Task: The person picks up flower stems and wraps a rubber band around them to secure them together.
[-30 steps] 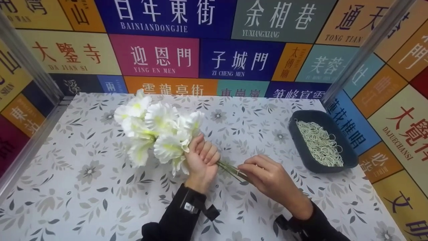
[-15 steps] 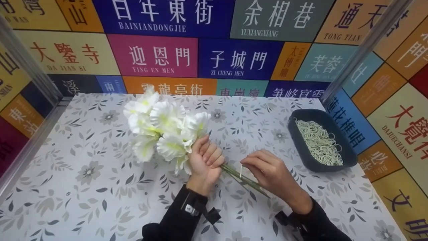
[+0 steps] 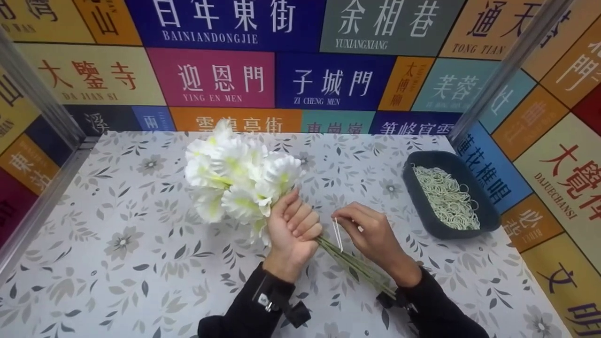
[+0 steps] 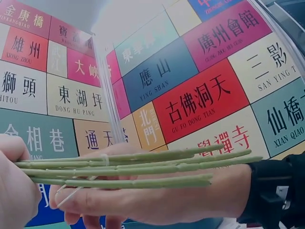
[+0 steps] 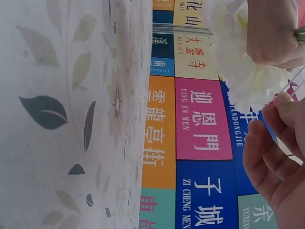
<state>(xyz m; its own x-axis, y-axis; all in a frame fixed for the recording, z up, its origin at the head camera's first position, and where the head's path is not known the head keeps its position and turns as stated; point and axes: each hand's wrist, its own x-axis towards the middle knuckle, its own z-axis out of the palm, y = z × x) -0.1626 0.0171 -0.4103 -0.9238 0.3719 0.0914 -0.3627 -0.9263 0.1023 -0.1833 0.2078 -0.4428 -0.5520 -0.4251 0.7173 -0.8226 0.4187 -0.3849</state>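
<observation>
My left hand [image 3: 296,230] grips the green stems [image 3: 359,266] of a bunch of white artificial flowers [image 3: 244,176] close below the blooms. The blooms have yellow-green centres and point to the upper left. Between thumb and fingertips, my right hand [image 3: 373,230] pinches a pale rubber band [image 3: 337,237], pulled into two strands that run down to the stems. In the left wrist view the band crosses the stems [image 4: 138,168] near the left hand; how fully it goes round them is hard to tell. The stem ends reach under the right wrist.
A dark oblong tub [image 3: 415,206] holding many pale rubber bands [image 3: 446,199] stands at the right of the table [image 3: 178,281], which has a leaf-print cover. Panels with printed lettering [image 3: 211,77] wall in the back and sides.
The right hand has drawn the rubber band up from the stems, stretching it out longer. The bunch has shifted slightly right, and more of the stems shows below the hands.
</observation>
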